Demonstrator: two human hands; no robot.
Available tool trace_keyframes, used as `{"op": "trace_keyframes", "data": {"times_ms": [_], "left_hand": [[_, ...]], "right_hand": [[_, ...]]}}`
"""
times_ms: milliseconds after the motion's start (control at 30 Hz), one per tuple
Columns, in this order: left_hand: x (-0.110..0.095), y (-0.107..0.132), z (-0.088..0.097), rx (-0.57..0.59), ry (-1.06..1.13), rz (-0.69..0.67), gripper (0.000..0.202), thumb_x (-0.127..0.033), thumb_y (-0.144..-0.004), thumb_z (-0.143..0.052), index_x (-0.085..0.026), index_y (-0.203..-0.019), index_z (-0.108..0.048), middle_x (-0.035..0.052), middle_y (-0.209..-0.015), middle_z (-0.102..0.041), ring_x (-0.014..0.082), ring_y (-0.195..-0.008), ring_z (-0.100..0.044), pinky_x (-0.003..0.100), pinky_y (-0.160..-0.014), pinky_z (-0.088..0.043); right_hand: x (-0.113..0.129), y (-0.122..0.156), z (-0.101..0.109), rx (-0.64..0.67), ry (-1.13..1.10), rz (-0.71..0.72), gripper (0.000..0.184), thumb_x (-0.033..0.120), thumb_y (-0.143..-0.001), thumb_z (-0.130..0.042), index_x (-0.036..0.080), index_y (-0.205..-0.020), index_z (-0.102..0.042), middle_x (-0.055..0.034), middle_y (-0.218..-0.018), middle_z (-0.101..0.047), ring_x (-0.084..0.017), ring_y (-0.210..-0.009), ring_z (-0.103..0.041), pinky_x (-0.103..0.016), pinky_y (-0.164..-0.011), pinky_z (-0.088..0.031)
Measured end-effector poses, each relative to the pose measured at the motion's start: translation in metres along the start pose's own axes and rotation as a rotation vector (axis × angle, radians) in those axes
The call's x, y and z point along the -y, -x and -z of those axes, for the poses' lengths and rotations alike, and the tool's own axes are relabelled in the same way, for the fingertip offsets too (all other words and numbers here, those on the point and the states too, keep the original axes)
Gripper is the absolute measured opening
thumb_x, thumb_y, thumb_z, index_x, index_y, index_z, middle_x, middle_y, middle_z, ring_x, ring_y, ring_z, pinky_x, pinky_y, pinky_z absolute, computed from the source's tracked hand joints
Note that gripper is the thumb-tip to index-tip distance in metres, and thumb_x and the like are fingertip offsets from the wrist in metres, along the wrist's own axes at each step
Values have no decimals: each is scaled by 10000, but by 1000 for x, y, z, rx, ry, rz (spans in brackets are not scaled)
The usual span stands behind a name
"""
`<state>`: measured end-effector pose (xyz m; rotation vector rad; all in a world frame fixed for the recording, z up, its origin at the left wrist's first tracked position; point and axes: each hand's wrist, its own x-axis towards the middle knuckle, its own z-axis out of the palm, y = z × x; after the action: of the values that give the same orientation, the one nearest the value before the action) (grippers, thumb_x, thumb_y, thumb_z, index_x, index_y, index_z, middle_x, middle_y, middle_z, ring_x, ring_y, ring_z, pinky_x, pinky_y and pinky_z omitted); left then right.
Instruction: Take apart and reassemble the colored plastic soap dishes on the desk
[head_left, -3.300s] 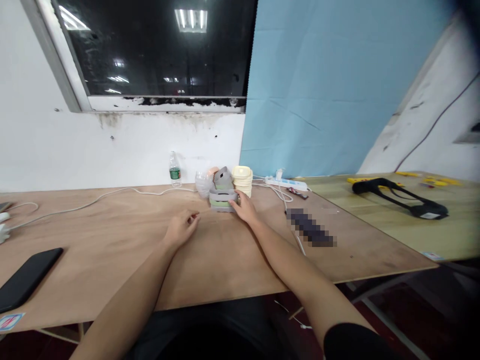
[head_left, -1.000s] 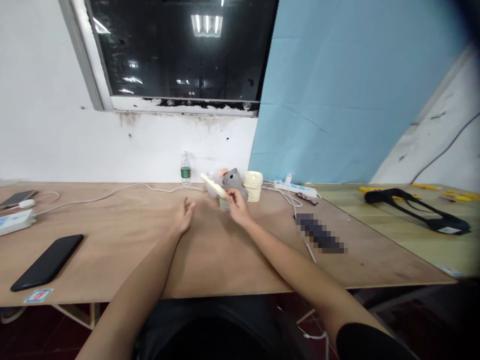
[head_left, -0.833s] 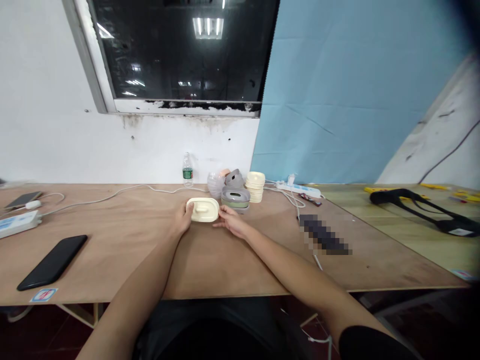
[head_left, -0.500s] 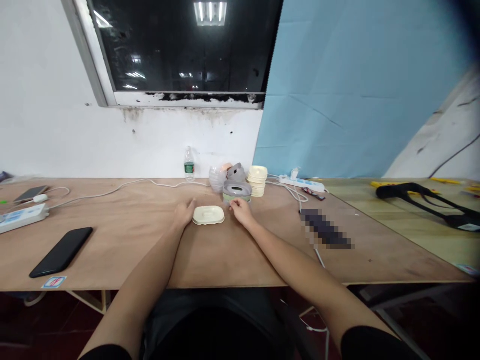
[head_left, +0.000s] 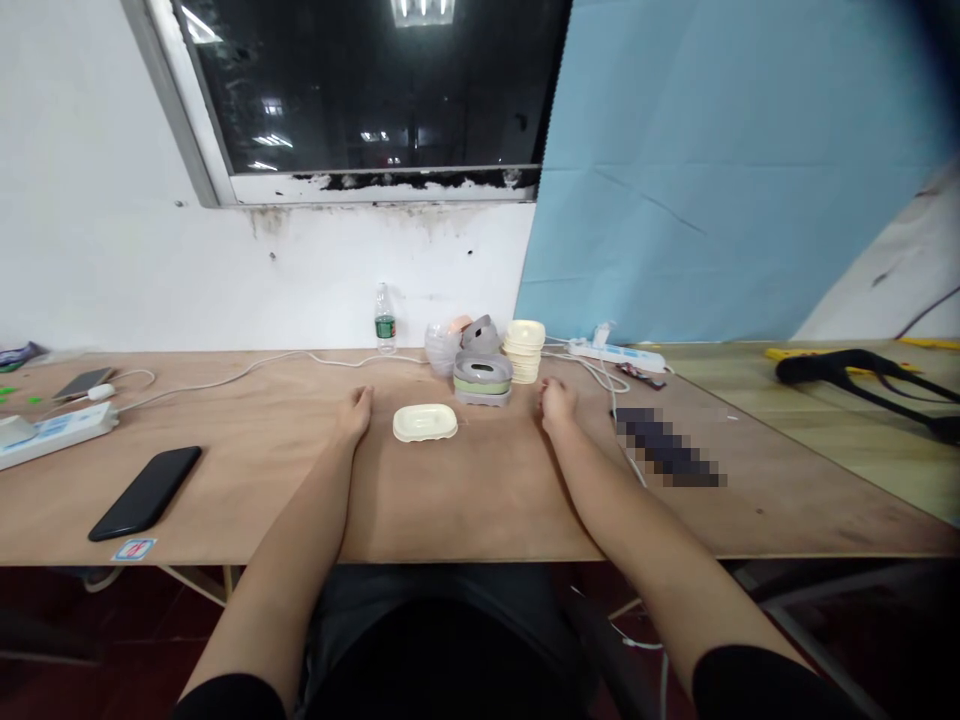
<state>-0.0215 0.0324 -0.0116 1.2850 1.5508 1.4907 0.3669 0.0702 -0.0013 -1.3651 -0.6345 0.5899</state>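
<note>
A cream oval soap dish [head_left: 424, 422] with a raised middle lies flat on the plywood table [head_left: 465, 510], between my hands. My left hand [head_left: 355, 412] rests on the wood just left of it, holding nothing. My right hand [head_left: 556, 405] rests to the right of the dish, empty, and is nearest to a stack of cream dishes [head_left: 523, 350]. Between the dish and that stack stands a grey and green stacked soap dish [head_left: 482, 378]. Neither hand touches any of these.
Behind the dishes stand a clear bag [head_left: 442, 348] and a water bottle [head_left: 385, 320]. A power strip [head_left: 615, 355] and cables lie at the back right, beside a pixelated object [head_left: 667, 450]. A black phone [head_left: 145, 492] and another power strip [head_left: 52, 435] lie to the left.
The cream dish has left my right hand and lies on the table. Both hands have let go and moved apart, the right one farther right. The view has tilted up slightly.
</note>
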Motion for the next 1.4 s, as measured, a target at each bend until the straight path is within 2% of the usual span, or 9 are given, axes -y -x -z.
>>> {"op": "trace_keyframes", "data": {"times_ms": [200,400,533,667,767,967,1100,1267,1400], "left_hand": [[-3,10,-4,155,-207,-96,577,-632,-865,-361,-151,-942,-670,93,-1002,-701,263,-998,-623,386,-945,-429],[-8,11,-1,182,-336,-180,499,-563,-867,-401,-149,-909,-678,82,-910,-710,245,-884,-646,360,-855,-470],[-15,18,0,238,-332,-197,528,-592,-862,-405,-172,-1033,-675,91,-1045,-703,257,-993,-633,374,-921,-447],[-23,31,-5,399,-468,-214,700,-662,-726,-587,-213,-1264,-576,111,-1246,-625,305,-1134,-577,404,-992,-399],[-29,39,-12,475,-666,-289,814,-670,-605,-697,-249,-1288,-559,106,-1302,-587,355,-1196,-524,449,-1036,-341],[-32,47,-31,539,-730,-405,777,-681,-722,-578,-269,-1370,-457,89,-1367,-532,330,-1282,-450,451,-1074,-284],[-29,48,-35,474,-692,-380,742,-664,-830,-441,-213,-1416,-387,127,-1466,-404,310,-1375,-320,452,-1111,-208],[-20,42,-30,410,-516,-295,743,-677,-805,-483,-206,-1378,-444,132,-1434,-449,327,-1323,-402,435,-1089,-261],[-14,38,-29,396,-466,-281,735,-660,-810,-492,-190,-1373,-446,140,-1424,-459,321,-1304,-429,422,-1089,-282]], "right_hand": [[-13,-1,-3,167,129,150,199,380,-726,-568,186,-685,-581,43,-490,-509,-120,-451,-441,-231,-446,-349],[-13,-1,-3,134,298,343,352,464,-775,-513,155,-885,-641,-51,-741,-645,-191,-692,-577,-320,-697,-459],[-8,7,-9,269,316,630,534,501,-800,-523,163,-1212,-561,-138,-1118,-628,-239,-986,-580,-394,-885,-439],[-11,12,-17,457,426,812,479,473,-799,-567,172,-1168,-618,-142,-1186,-617,-273,-1115,-535,-437,-983,-386],[-13,14,-19,489,446,830,370,446,-811,-560,177,-1039,-674,-113,-1072,-667,-262,-1026,-577,-426,-944,-413],[0,23,-16,422,352,835,313,450,-809,-573,192,-938,-692,-109,-1091,-646,-261,-1062,-563,-420,-946,-415],[5,29,-17,431,346,891,269,432,-833,-550,213,-909,-687,-104,-1161,-611,-272,-1148,-513,-446,-995,-380],[-5,23,-20,482,420,838,279,442,-840,-524,210,-816,-677,-103,-1052,-633,-276,-1092,-529,-465,-985,-385],[-4,25,-19,400,482,816,263,423,-854,-513,220,-843,-679,-108,-1276,-560,-313,-1270,-406,-564,-1057,-257]]}}
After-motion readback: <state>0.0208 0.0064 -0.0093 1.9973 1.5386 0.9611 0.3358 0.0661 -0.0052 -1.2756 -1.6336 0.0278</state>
